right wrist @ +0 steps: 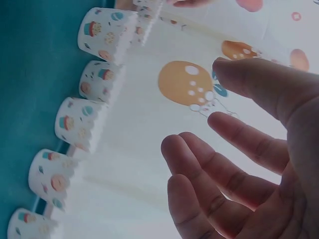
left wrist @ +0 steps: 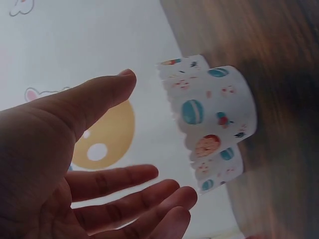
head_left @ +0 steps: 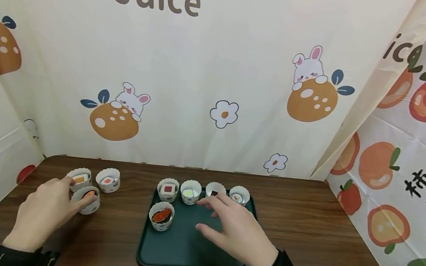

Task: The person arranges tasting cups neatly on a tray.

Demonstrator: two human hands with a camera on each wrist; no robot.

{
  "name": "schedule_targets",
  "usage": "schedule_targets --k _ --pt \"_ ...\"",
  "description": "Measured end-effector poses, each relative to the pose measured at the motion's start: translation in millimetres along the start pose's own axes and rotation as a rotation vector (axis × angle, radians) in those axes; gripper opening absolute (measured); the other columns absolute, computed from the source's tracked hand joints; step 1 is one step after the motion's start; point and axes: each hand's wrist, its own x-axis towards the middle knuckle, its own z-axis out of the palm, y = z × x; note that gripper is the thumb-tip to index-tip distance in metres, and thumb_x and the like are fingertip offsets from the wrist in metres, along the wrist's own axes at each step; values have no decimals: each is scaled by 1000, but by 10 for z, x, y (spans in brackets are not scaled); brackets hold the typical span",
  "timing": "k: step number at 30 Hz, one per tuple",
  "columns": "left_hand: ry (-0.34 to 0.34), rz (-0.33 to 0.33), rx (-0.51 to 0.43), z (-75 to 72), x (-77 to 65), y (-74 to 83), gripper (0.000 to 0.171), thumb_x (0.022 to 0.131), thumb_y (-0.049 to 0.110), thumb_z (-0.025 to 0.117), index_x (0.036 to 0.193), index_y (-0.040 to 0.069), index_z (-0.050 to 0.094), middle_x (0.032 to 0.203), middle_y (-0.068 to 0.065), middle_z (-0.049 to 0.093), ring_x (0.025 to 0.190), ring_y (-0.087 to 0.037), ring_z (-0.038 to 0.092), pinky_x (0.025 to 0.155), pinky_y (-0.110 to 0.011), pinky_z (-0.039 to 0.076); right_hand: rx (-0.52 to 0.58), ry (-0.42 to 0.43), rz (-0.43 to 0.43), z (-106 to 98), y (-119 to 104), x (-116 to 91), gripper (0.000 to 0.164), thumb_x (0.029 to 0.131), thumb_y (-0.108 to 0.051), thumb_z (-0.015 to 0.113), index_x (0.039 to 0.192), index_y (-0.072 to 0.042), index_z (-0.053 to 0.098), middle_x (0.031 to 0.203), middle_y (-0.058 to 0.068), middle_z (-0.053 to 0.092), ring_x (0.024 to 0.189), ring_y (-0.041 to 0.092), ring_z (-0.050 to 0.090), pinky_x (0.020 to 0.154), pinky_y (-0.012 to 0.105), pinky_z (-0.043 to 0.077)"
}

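Observation:
My left hand (head_left: 44, 206) hovers by three white paper cups at the table's left, thumb and fingers spread and holding nothing. Closest to it is the front cup (head_left: 89, 209), with a sushi-like piece inside, its top overlapped by the thumb in the head view. The left wrist view has this patterned cup (left wrist: 219, 107) standing apart from the fingers. Behind stand a cup with a yellow-topped piece (head_left: 80, 179) and one with an orange-centred piece (head_left: 108, 180). My right hand (head_left: 235, 229), fingers loosely bent, is over the dark green tray (head_left: 181, 258), gripping nothing.
Along the tray's back edge stand several cups, among them one with a dark red piece (head_left: 168, 190) and one with a pale green piece (head_left: 190, 192). A cup with a red-topped piece (head_left: 161, 216) sits in front at left. A printed curtain (head_left: 221, 63) borders the wooden table (head_left: 328, 236).

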Motion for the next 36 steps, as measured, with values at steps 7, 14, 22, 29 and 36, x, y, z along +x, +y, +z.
schedule_targets --k 7,14,22,29,36 --pt "-43 -45 -19 86 35 -44 82 92 60 76 115 -18 62 73 -13 56 65 -27 53 51 -37 40 -15 51 -24 -157 -19 -186 43 99 -40 78 137 -23 67 132 -4 71 97 3 70 79 23 58" --pt "-63 -53 -35 159 -9 -66 72 92 64 77 90 -7 59 67 -6 45 62 -23 49 51 -35 36 -15 112 -48 -292 -67 -333 43 99 -42 78 138 -28 67 121 -11 69 95 0 67 70 19 52" --pt "-114 -75 -64 182 8 -31 66 93 61 75 93 -3 61 70 -8 49 64 -26 53 53 -38 39 -51 173 -52 -385 -100 -388 48 94 -43 84 136 -29 67 111 -18 66 93 -3 62 66 14 47" --pt "-141 -100 -51 206 15 -10 58 94 60 71 86 5 54 69 -7 47 64 -30 54 53 -41 41 -49 187 -59 -426 -118 -396 52 93 -41 85 140 -30 65 115 -19 68 94 -4 63 66 13 47" --pt "-184 -124 -55 244 34 -32 62 93 62 73 88 2 58 72 -9 51 67 -30 55 55 -42 43 -61 225 -76 -496 -108 -419 55 91 -36 88 140 -31 65 112 -19 67 92 -3 62 63 8 42"
